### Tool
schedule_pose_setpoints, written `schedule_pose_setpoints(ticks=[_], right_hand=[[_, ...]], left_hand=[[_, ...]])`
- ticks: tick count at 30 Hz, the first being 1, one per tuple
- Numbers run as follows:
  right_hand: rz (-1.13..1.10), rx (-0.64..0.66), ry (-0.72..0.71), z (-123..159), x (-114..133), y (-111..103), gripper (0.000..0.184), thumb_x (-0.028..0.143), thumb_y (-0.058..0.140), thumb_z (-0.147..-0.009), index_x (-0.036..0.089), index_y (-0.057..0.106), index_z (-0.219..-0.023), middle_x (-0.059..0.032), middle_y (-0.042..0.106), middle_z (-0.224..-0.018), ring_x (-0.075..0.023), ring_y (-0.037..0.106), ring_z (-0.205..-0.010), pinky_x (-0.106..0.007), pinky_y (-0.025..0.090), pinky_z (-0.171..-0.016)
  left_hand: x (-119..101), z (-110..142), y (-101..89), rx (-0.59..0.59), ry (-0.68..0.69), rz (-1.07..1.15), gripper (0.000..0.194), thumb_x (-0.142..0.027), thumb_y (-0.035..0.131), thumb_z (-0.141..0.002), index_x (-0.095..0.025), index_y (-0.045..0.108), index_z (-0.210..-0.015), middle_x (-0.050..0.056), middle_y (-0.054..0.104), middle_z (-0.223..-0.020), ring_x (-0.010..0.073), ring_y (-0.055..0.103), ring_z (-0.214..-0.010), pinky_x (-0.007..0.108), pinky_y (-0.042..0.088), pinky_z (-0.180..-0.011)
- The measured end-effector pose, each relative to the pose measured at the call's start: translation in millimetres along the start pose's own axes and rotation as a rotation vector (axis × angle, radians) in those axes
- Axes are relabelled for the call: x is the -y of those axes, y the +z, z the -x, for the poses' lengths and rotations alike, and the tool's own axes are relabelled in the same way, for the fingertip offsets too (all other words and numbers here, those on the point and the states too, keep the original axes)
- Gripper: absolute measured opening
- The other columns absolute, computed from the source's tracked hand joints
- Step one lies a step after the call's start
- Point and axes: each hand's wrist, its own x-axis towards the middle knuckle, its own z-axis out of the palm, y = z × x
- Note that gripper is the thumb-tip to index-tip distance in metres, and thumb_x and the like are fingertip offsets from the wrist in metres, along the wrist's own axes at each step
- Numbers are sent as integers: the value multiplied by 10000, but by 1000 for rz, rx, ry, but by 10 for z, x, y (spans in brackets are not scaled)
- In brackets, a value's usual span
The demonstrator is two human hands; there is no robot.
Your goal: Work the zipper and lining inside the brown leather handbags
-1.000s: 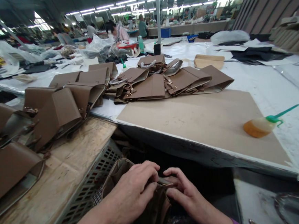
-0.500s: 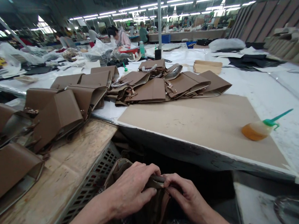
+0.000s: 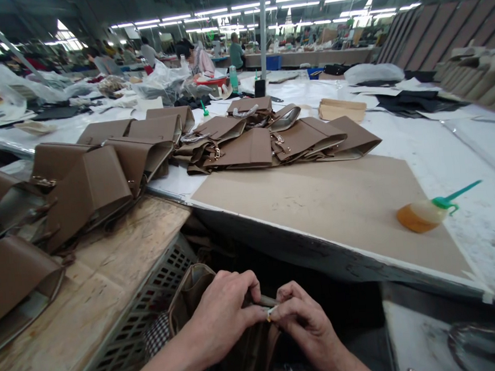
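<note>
A white table spreads ahead, bearing a flat tan sheet and a row of brown bags. To the left is a wooden tabletop with more brown bags, and a plastic crate beside it. Below the table edge, one open bag sits under and between the two hands, its upper part close to the fingertips. The left hand pinches a stretch of its edge between thumb and curled fingers. The right hand, just beside it, has thumb and fingertips nearly together on a tiny white-and-yellow piece at that edge; whether the piece is attached, I cannot tell.
</note>
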Motion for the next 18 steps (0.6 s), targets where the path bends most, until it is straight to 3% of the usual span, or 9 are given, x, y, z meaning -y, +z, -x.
schedule_pose_setpoints(ticks=[8, 11, 13, 15, 18], right_hand=[[-32, 9, 43, 33, 47, -22, 107, 225, 598, -918, 254, 686, -865, -20, 535, -896, -157, 559, -849, -270, 464, -742], [-20, 81, 29, 64, 97, -133, 149, 216, 554, -939, 248, 695, -903, -39, 592, -930, -172, 602, -881, -290, 489, -776], [-2, 61, 20, 119, 153, -274, 166, 210, 527, -948, 240, 690, -939, -50, 630, -924, -183, 632, -864, -305, 508, -774], [11, -125, 62, 184, 226, -482, 144, 230, 525, -950, 241, 664, -987, -49, 653, -914, -184, 653, -809, -306, 526, -738], [60, -633, 82, 227, 347, -941, 181, 305, 571, -927, 239, 587, -1094, -47, 658, -940, -171, 647, -741, -299, 540, -681]], left_hand=[[-40, 13, 72, -48, -18, -34, 169, -216, 716, -709, -217, 575, -803, -32, 632, -793, 220, 540, -862, 289, 330, -698], [-63, 27, 73, -45, -24, -54, 156, -222, 694, -719, -218, 559, -796, -30, 627, -785, 222, 539, -859, 293, 331, -701], [-90, 37, 56, -35, -23, -49, 142, -236, 680, -729, -220, 553, -791, -29, 633, -790, 223, 546, -865, 293, 335, -703], [-123, 45, 35, -20, -17, -49, 123, -240, 658, -741, -222, 546, -788, -28, 643, -806, 222, 557, -871, 292, 343, -706], [-137, 42, 21, 8, -41, -96, 100, -214, 628, -730, -219, 533, -759, -20, 655, -815, 226, 580, -867, 297, 371, -727]])
